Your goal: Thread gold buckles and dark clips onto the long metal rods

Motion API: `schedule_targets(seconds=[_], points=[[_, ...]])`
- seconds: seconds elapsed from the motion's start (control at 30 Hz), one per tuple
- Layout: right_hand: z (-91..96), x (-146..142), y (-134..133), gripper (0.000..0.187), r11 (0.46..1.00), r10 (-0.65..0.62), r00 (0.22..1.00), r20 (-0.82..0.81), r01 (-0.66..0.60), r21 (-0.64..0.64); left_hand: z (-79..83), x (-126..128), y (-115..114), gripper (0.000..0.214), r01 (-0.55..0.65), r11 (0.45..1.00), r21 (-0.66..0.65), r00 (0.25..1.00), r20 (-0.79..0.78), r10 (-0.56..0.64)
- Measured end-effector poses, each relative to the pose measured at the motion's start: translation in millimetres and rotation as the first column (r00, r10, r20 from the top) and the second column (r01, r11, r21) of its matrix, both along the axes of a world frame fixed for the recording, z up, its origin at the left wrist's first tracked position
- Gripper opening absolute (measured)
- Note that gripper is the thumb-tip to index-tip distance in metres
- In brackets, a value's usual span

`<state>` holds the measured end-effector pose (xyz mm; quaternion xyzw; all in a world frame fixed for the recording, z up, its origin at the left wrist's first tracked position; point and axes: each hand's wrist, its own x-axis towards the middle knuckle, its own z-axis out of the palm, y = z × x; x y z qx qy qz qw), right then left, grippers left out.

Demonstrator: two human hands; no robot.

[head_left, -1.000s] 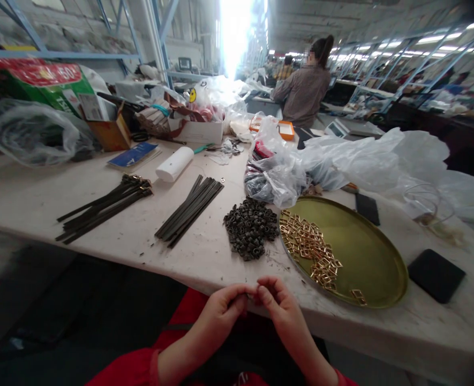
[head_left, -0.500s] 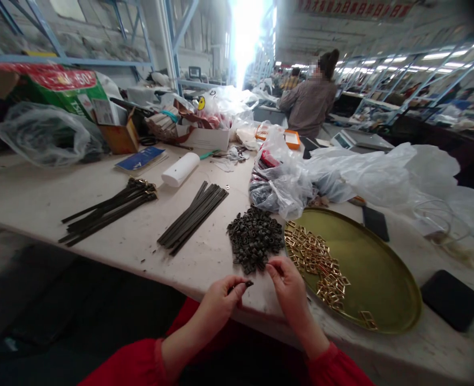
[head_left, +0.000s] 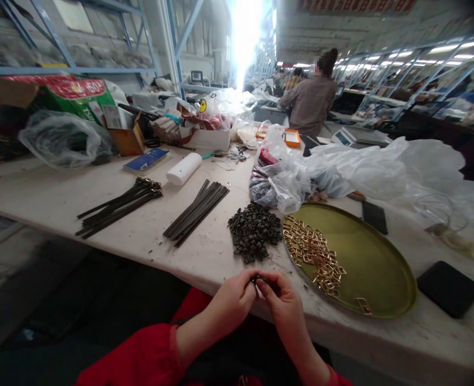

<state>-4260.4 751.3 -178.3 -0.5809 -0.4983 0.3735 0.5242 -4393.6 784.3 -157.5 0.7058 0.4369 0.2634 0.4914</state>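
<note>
1. Dark material is at the fingertips: a small piece (head_left: 255, 279), held at the near edge of the table (head_left: 208, 254). Clock positions are taken from the hands, 12 being straight ahead.
2. Grip: the left hand (head_left: 237, 295) pinches the piece between thumb and index finger; the right hand (head_left: 281, 297) presses thumb and forefinger on it from the opposite side. Fingers hide its outline; whether one part or two is held cannot be told. The double pinch suggests an item too small for a full-hand hold.
3. A heap of dark loops (head_left: 255, 231) lies at 12, just beyond the fingers, presumably for short reach. Gold frames (head_left: 315, 252) occupy 1 to 2 on a round tray (head_left: 365, 252), whose raised rim probably prevents scatter.
4. Plain strips (head_left: 196, 212) lie roughly parallel at 11. A second bundle (head_left: 118, 209), at 10, has gold fittings gathered at its far end; the gap likely keeps both kinds apart.
5. Markings: the carton (head_left: 78, 102) between 10 and 11 shows "50"; its other lettering is partial. The blue booklet (head_left: 146, 161), same bearing, is illegible. The banner (head_left: 357, 5), between 12 and 1, carries red characters, not readable with certainty. No brand is established.
</note>
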Motion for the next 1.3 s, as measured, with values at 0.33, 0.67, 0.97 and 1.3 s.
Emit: schedule_targets(seconds=[0.33, 0.67, 0.97, 1.3], points=[[0.6, -7, -19, 0.039, 0.961, -0.036, 0.858, -0.512, -0.11, -0.252, 5.2, -3, -17, 0.048, 0.063, 0.998, -0.024, 0.998, -0.007, -0.063], [-0.2, -10, -30, 0.04, 0.883, 0.083, 0.728, -0.68, -0.37, -0.289, -10.0, -11, -8, 0.049, -0.059, 0.989, -0.139, 0.988, -0.151, 0.038], [-2.8, -12, -33, 0.026, 0.908, -0.021, 0.676, -0.737, -0.295, -0.297, 0.5, -15, -13, 0.016, 0.014, 0.977, -0.215, 0.995, -0.089, -0.034], [-12.3, -9, -44, 0.026, 0.952, 0.077, 0.983, -0.169, -0.122, -0.279, 13.0, -25, -27, 0.02, 0.128, 0.911, -0.392, 0.992, 0.069, -0.109]])
